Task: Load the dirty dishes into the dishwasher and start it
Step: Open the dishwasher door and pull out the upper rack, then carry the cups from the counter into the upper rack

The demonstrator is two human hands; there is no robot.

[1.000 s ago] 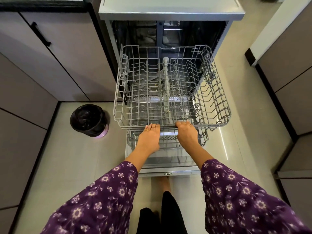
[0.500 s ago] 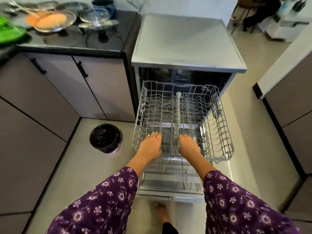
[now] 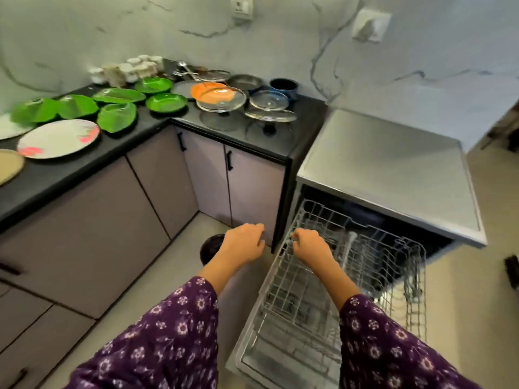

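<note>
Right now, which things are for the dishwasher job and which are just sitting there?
For the job: dishwasher, pulled-out rack, green plates, glass lids, white plate.
Just lying about: black bin, wall sockets, cabinet doors.

Rack [image 3: 362, 265] of grey coated wire. Counter [image 3: 280, 141] glossy black. Lids [image 3: 268, 101] of clear glass, metal-rimmed. Green plates [image 3: 165, 103] shiny. Dishwasher top [image 3: 387, 169] matt grey metal. Sleeves [image 3: 157, 341] of printed cloth.
</note>
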